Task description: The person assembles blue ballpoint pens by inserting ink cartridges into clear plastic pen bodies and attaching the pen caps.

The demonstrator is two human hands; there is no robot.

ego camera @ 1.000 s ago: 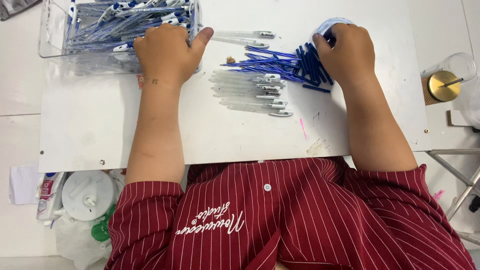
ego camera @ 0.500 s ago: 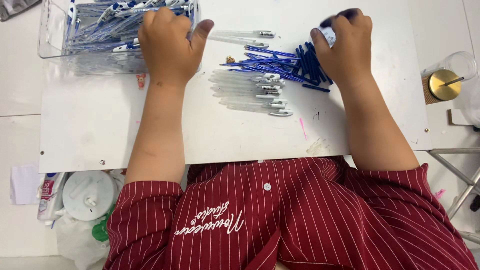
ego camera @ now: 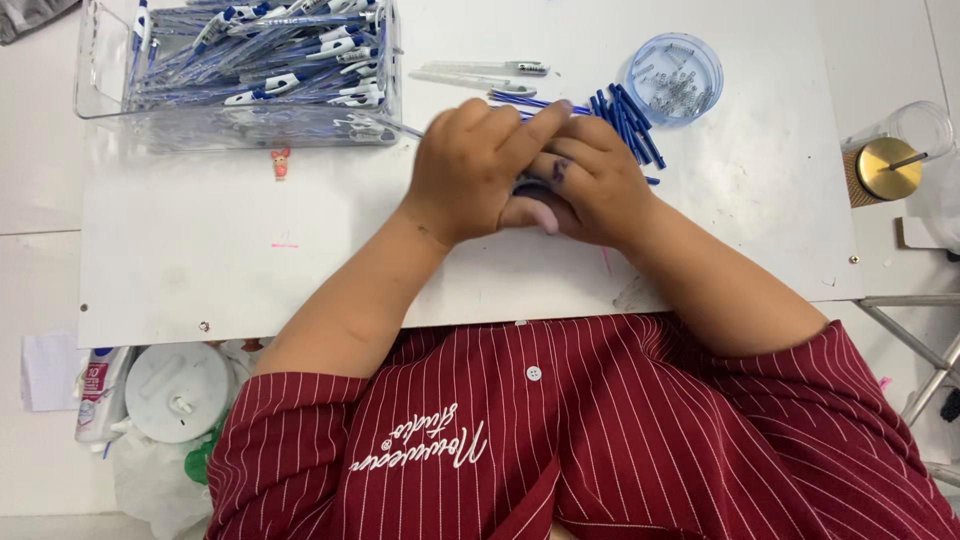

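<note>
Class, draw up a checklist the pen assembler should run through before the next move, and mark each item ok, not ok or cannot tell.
1. Left hand and right hand together over the white board: ok.
2. Part held between the hands identified: cannot tell, the fingers hide it.
3. Blue refills lying loose beside the right hand: ok.
4. Round dish of springs uncovered: ok.
5. Clear bin of pens standing on the board's far left: ok.
6. Clear barrels lying beyond the hands: ok.
</note>
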